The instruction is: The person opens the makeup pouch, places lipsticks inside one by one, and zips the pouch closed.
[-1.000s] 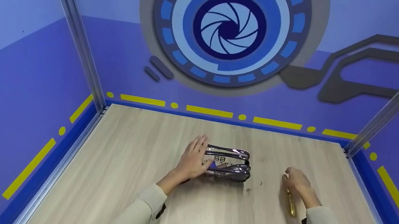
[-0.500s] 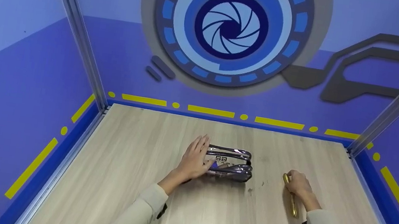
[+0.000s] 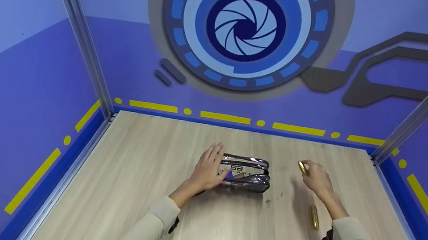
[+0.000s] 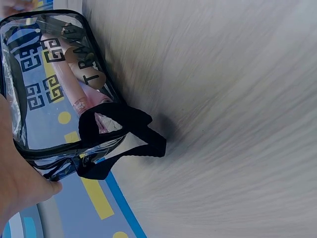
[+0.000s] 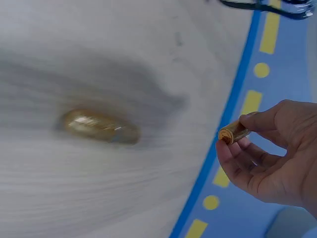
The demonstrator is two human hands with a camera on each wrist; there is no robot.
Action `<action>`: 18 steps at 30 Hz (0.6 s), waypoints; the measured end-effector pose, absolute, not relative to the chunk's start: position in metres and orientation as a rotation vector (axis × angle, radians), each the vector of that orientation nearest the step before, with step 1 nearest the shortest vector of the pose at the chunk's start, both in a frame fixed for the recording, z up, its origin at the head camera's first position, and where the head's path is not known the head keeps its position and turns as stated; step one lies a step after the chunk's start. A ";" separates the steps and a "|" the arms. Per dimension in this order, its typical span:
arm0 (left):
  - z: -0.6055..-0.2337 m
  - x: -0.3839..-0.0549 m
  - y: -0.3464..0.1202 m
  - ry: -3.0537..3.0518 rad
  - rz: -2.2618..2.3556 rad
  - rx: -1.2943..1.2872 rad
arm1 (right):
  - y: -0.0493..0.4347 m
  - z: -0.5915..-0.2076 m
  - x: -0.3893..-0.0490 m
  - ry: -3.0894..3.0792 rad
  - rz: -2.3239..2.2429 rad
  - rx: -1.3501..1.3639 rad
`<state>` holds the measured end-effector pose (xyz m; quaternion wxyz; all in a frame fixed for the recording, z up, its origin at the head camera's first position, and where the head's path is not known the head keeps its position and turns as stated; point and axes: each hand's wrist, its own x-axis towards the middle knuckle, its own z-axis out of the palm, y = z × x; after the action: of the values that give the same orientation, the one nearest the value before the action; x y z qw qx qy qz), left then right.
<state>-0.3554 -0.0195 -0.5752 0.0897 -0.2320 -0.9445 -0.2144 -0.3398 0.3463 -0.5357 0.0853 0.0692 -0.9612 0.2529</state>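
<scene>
A clear zip makeup bag (image 3: 255, 182) with dark edging and printed letters stands on the table, its open top showing. Against its left end rests my left hand (image 3: 205, 170), fingers straight and thumb over the near side. Inside the bag (image 4: 37, 106), the left wrist view shows pink and tan tubes (image 4: 69, 74); a black strap loop (image 4: 148, 136) sticks out. To the right, my right hand (image 3: 318, 178) pinches a short gold lipstick-like tube (image 5: 234, 133) between thumb and fingers, above the table. A second gold tube (image 3: 314, 217) lies behind that hand, nearer the person.
The wood-grain table (image 3: 140, 176) is walled at the back and on both sides by blue printed panels (image 3: 123, 58). Metal posts (image 3: 84, 37) rise at the back corners. Small dark marks (image 3: 268, 202) show on the tabletop right of the bag.
My right hand has lifted one gold tube and moved away from the person with it, leaving the other on the table. My left hand and the bag stay in place.
</scene>
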 end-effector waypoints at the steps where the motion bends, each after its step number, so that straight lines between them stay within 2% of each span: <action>1: -0.575 -0.356 -0.020 -2.804 -0.637 -0.690 | 0.342 -0.531 -0.341 -2.846 0.756 0.227; 10: -0.575 -0.356 -0.020 -2.799 -0.642 -0.697 | 0.289 -0.500 -0.338 -2.750 0.767 0.373; 18: -0.574 -0.355 -0.019 -2.801 -0.640 -0.708 | 0.248 -0.496 -0.334 -2.716 0.849 0.688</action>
<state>-0.3555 -0.0189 -0.5742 0.0911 -0.2382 -0.9426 -0.2155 -0.3342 0.2482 -0.4958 0.1068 0.2338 -0.9224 0.2882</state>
